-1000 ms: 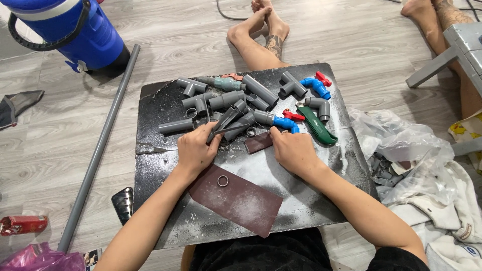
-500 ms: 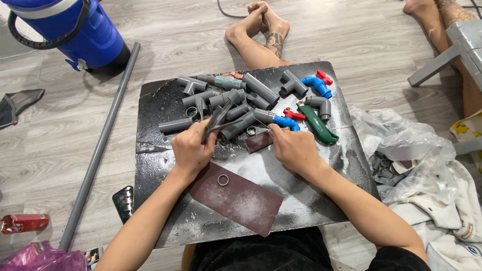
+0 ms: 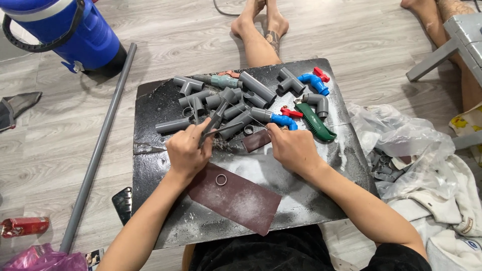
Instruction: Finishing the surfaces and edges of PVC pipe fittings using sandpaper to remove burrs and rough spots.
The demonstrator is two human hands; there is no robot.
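i see my left hand (image 3: 188,150) closed around a dark scissor-like tool (image 3: 215,122), its blades pointing up toward the pile of grey pipe fittings (image 3: 228,100). my right hand (image 3: 293,148) is curled, fingertips pressing a small brown sandpaper piece (image 3: 256,140) on the black board (image 3: 311,200). the tool sits mid-board, just beside the fittings. a larger sandpaper sheet (image 3: 241,200) lies below the hands with a small ring (image 3: 221,179) on it. blue valves (image 3: 314,83) and a green brush (image 3: 314,120) lie to the right. a grey pipe (image 3: 100,140) lies on the floor to the left.

bare forearms, ring — black shorts
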